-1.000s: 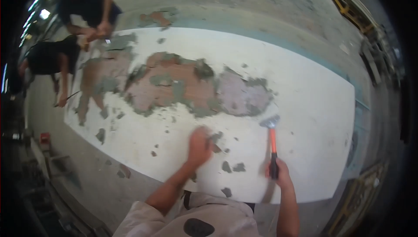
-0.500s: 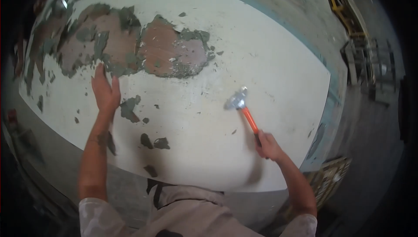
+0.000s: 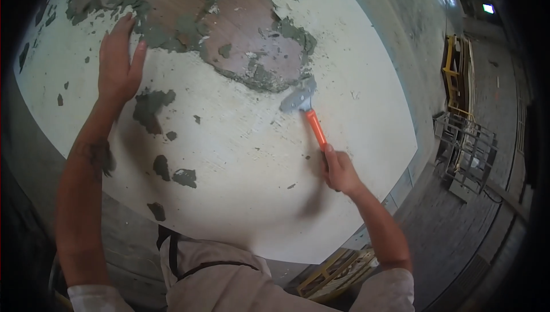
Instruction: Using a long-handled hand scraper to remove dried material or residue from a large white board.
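My right hand (image 3: 342, 170) is wrapped round the orange handle of a wide-bladed scraper (image 3: 315, 128). The scraper's metal blade is at the lower right edge of a reddish-brown patch (image 3: 240, 25) rimmed with torn grey-green coating. Around the patch spreads a large off-white board (image 3: 246, 163). Stretched out and holding nothing, my left hand (image 3: 119, 63) has its fingertips at the grey-green coating farther left. A ragged grey-green flake (image 3: 152, 108) lies just below that hand.
Several smaller flakes (image 3: 184, 178) lie on the near left of the board. Beyond its right edge stand a yellow frame (image 3: 451, 77) and a grey metal rack (image 3: 472, 154) on the floor. Another yellow frame (image 3: 338, 275) is close below the board's near right edge.
The scraper has come up to the lower right edge of the brown patch, held in my right hand. My view has shifted, and my left hand stays outstretched by the coating.
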Available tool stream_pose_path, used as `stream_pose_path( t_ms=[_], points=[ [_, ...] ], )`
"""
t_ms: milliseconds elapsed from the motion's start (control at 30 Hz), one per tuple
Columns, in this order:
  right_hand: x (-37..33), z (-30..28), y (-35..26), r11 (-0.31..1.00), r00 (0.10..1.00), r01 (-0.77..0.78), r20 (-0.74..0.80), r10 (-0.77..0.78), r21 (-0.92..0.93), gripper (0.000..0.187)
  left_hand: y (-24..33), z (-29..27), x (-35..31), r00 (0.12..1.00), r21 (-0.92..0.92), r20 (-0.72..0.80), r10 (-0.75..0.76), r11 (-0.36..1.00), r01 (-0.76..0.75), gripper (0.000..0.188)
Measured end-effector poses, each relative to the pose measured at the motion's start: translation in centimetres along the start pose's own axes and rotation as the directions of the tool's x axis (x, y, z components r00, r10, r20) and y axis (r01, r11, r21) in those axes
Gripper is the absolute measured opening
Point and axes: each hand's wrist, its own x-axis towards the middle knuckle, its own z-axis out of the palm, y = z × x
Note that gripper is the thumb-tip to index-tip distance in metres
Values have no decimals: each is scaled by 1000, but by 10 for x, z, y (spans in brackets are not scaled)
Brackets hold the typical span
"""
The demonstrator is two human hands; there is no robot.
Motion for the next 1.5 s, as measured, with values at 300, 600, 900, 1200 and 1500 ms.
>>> stream_pose_path(
  t_ms=[300, 600, 900, 1200, 1500],
  points=[
    [5, -15, -35, 997, 997, -74, 9, 74, -23, 71, 0, -8, 1, 999, -54, -5, -34, 998, 33, 56],
    [6, 1, -13, 998, 994, -12, -111, 5, -65, 73, -9, 5, 3, 997, -15, -74, 30, 999, -31, 50],
    [15, -9, -38, 989, 990, -143, -18, 142, -29, 75, -23, 14, 7, 993, 94, -109, 45, 995, -35, 50],
    [-2, -23, -15, 992, 993, -118, -25, 118, -32, 75, 5, 13, 7, 998, -6, -61, 24, 1000, -25, 50],
    [12, -25, -38, 987, 993, -98, 50, 105, -129, 77, -4, 9, 4, 998, 4, -59, 2, 1000, -1, 50]
  ],
)
